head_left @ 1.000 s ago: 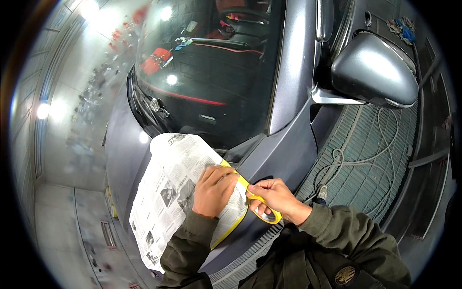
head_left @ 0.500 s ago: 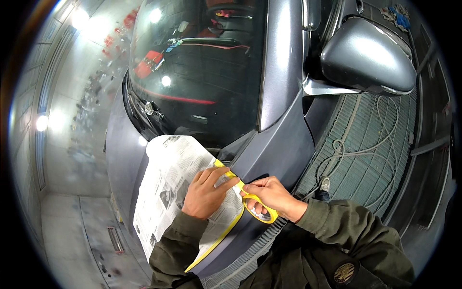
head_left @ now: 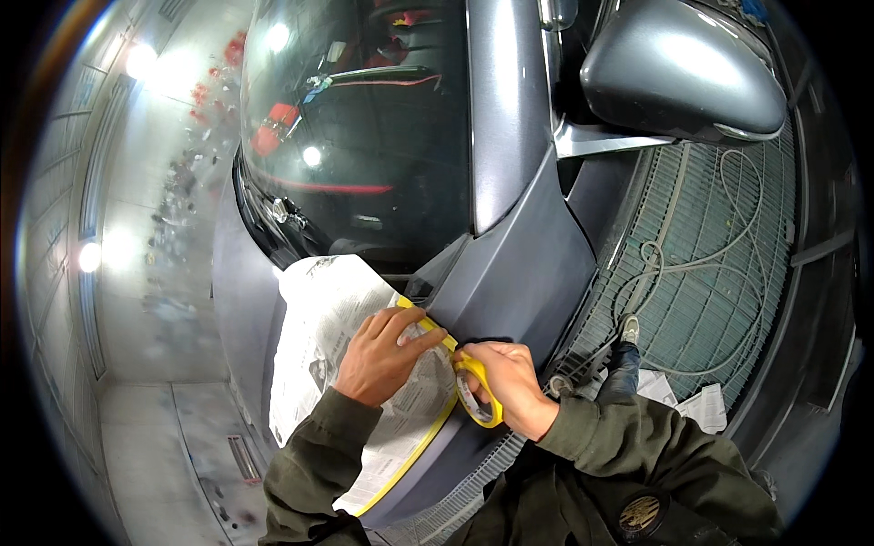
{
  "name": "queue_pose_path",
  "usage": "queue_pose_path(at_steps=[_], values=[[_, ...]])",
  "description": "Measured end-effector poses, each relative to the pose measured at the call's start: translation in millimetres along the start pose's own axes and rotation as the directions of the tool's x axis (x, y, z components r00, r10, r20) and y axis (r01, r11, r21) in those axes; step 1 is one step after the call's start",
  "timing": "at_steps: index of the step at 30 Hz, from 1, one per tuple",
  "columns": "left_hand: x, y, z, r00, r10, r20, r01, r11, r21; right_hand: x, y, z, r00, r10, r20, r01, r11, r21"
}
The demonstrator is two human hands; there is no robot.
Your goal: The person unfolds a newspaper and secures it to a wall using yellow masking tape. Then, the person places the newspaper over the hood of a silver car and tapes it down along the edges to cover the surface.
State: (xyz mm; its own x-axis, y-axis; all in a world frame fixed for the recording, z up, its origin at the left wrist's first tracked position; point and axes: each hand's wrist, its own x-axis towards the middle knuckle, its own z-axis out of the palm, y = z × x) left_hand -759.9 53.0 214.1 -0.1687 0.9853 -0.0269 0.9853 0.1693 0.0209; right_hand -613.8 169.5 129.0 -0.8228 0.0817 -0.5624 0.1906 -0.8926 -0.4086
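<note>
A sheet of newspaper lies over the grey car's front body panel, below the windshield. Yellow masking tape runs along its right edge, and another strip follows the upper right edge between my hands. My left hand rests on the newspaper with fingers extended over this upper strip, thumb apart, pressing near the tape. Just right of it, my right hand grips the roll of yellow masking tape. The strip still joins the roll; my right fingertips are partly hidden behind it.
The dark windshield rises beyond the newspaper, and a silver-grey side mirror juts out at upper right. A pale hose loops over the floor grating. Paper sheets lie on the floor near my foot.
My view has shifted a little, bringing the floor papers into sight. My right hand has turned the tape roll and sits closer to the panel. My left hand stays at the tape strip.
</note>
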Motion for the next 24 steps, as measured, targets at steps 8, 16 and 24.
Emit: queue_pose_path(at_steps=[8,16,24], values=[[2,13,-1,1.000,-0.008,0.001,0.008,1.000,-0.028,-9,25,-48,0.996,-0.006,0.088,0.001,0.998,0.060],[18,15,-10,0.983,0.101,0.150,-0.111,0.992,0.057,-6,31,-63,0.984,-0.042,0.174,0.025,0.995,0.101],[-7,2,-4,0.989,0.104,0.102,-0.109,0.993,0.043,-10,34,-62,0.982,-0.009,0.188,-0.003,0.998,0.065]])
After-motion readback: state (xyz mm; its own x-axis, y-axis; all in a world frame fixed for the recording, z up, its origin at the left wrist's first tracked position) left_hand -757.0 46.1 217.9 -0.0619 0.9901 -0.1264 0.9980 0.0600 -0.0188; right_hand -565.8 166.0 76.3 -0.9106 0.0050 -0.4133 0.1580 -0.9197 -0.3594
